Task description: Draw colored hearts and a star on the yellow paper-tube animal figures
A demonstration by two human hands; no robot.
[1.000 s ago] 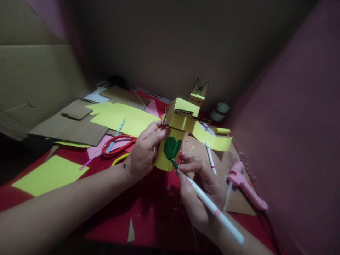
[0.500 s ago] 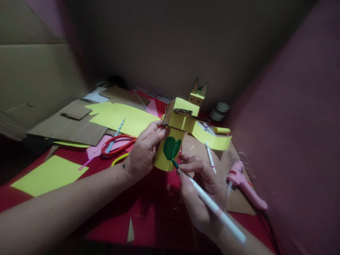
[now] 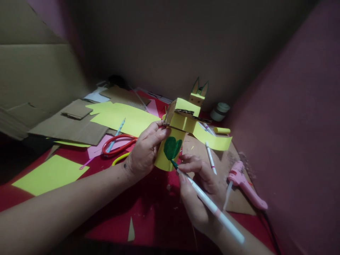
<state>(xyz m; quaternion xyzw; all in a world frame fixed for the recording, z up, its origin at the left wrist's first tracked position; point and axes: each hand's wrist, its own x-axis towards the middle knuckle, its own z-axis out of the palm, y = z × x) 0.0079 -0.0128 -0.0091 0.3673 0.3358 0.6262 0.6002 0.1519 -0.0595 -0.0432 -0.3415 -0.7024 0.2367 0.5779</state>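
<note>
A yellow paper and cardboard figure (image 3: 162, 160) is gripped at its left side by my left hand (image 3: 146, 150). On its curved lower part shows a dark green heart shape (image 3: 172, 148). Between the thumb and fingers of my right hand (image 3: 200, 191) is a white marker (image 3: 212, 207) with a green tip, which touches the yellow paper just below the heart. The figure's upper part is a boxy yellow and brown section (image 3: 186, 106) with a torn corrugated edge. What lies behind the figure is partly hidden.
A pink glue gun (image 3: 245, 186) lies on a cardboard sheet (image 3: 233, 205) at right. Red-handled scissors (image 3: 119, 141), a pencil (image 3: 120, 126), yellow paper (image 3: 50, 175) and cardboard (image 3: 71, 122) cover the left side. An eared cardboard figure (image 3: 196, 99) and a jar (image 3: 220, 111) stand behind.
Almost nothing differs. The view has shifted very slightly; both hands keep their hold, and the marker tip stays at the bottom of the green heart.
</note>
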